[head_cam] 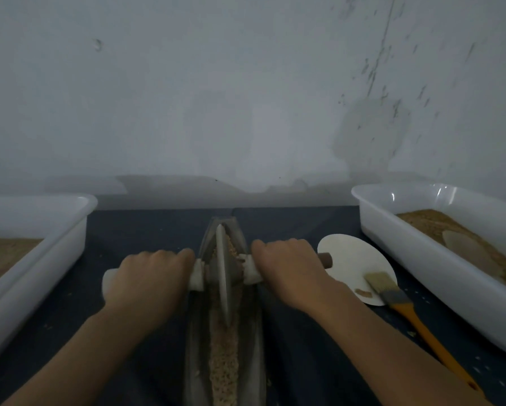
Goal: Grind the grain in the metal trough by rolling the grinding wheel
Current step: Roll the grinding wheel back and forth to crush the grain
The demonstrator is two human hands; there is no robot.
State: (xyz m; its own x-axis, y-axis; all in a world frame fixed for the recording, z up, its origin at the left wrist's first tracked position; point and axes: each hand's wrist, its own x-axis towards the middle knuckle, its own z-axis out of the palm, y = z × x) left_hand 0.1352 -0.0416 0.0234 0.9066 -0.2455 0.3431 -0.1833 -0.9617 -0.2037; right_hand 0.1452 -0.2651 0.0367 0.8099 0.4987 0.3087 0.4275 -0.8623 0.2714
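Note:
A long narrow metal trough (pixel 253 341) lies on the dark table and runs away from me. A strip of tan grain (pixel 224 361) fills its groove. The thin metal grinding wheel (pixel 223 273) stands on edge in the groove toward the far end. Its axle handle (pixel 325 259) sticks out to both sides. My left hand (pixel 149 279) grips the left part of the handle. My right hand (pixel 287 268) grips the right part, close to the wheel. Grain clings to the wheel's right face.
A white tub (pixel 38 259) with tan grain stands at the left. Another white tub (pixel 421 253) with grain and a scoop stands at the right. A white paper disc (pixel 348 259) and an orange-handled brush (pixel 416 317) lie between trough and right tub. A wall rises behind.

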